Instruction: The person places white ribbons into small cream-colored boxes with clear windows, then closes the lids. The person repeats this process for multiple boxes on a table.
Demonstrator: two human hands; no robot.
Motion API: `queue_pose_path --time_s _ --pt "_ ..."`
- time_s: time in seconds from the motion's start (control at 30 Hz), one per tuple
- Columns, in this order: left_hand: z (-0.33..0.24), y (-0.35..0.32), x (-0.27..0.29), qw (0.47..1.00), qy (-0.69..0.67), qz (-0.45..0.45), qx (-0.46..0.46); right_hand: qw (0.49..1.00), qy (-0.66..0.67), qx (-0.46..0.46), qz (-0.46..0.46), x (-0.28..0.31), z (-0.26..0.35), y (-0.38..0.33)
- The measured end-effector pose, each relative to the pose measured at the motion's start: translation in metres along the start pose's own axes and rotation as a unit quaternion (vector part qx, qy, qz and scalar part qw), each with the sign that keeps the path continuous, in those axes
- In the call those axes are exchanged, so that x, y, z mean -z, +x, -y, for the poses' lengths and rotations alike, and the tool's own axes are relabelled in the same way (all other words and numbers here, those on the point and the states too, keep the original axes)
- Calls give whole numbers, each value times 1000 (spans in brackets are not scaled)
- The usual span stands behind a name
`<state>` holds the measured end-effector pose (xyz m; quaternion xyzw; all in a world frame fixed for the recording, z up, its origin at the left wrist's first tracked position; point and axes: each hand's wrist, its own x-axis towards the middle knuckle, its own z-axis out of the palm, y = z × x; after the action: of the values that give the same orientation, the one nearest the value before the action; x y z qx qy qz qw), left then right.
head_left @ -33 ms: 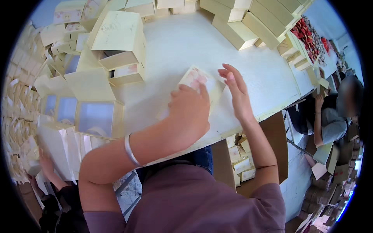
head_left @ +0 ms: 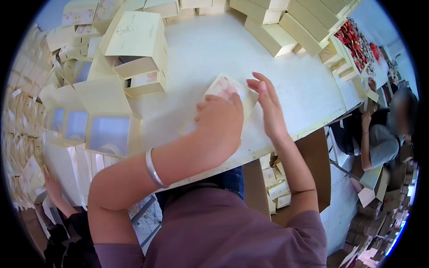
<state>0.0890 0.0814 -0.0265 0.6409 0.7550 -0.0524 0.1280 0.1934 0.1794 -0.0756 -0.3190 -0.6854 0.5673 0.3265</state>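
Observation:
A cream cardboard box (head_left: 221, 85) with a pink flower print lies tilted on the white table in front of me. Across its near part is my left hand (head_left: 219, 120), fingers bent and pressed onto it; the hand hides much of the box, and a silver bangle circles that wrist. Just right of the box, my right hand (head_left: 270, 105) is raised with its fingers stretched out, holding nothing. Its fingertips come close to the box's right edge; whether they touch it, I cannot tell.
Cream boxes with raised lids (head_left: 109, 134) stand at the left, and a taller box (head_left: 134, 40) behind them. More boxes (head_left: 277, 38) are stacked at the far right. Below the table edge, a brown carton (head_left: 308, 156) holds small boxes. Co-workers sit on both sides (head_left: 382, 145).
My right hand has shifted slightly left, closer to the flower-printed box. My left hand stays on the box, its wrist moved a little.

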Motion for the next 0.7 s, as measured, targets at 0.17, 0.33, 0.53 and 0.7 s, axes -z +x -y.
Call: queue_pose_path --time_s 0.17,0.33,0.53,0.7 --pt "-2 9 -7 991 120 -62 -4 992 113 -33 -41 -19 -12 11" --pt "36 2 -1 991 -54 -88 -85 994 96 -46 -21 -33 -18 19" --pt "50 -10 -3 985 150 -84 18 997 -53 55 -19 -53 -45 14" --pt "67 3 10 999 -10 -37 26 998 -27 58 -2 -55 -51 22"
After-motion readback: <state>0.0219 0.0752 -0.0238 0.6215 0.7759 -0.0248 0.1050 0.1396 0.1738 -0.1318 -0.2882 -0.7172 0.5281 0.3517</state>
